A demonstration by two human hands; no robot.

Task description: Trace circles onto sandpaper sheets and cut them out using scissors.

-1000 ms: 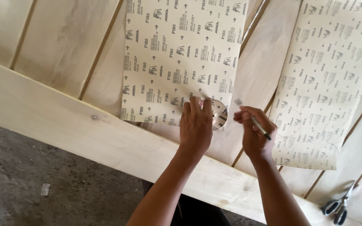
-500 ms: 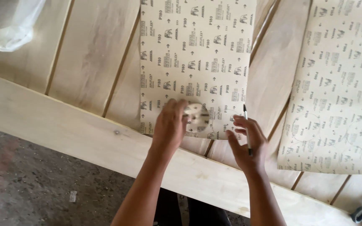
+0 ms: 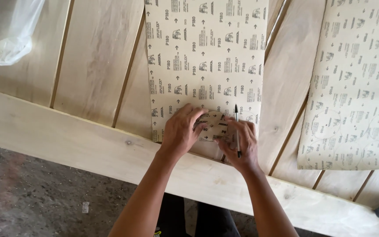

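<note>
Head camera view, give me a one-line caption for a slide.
Left hand presses a round disc onto a sandpaper sheet while right hand holds a pen.

Cream sheet (image 3: pixel 207 66) with grey repeating marks and arrows lies on the pale wood table (image 3: pixel 88 145); right of it, a matching sheet (image 3: pixel 356 87). Black pen (image 3: pixel 237 129).

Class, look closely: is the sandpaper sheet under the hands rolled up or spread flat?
Spread flat: the sandpaper sheet lies printed side up across the planks.
</note>
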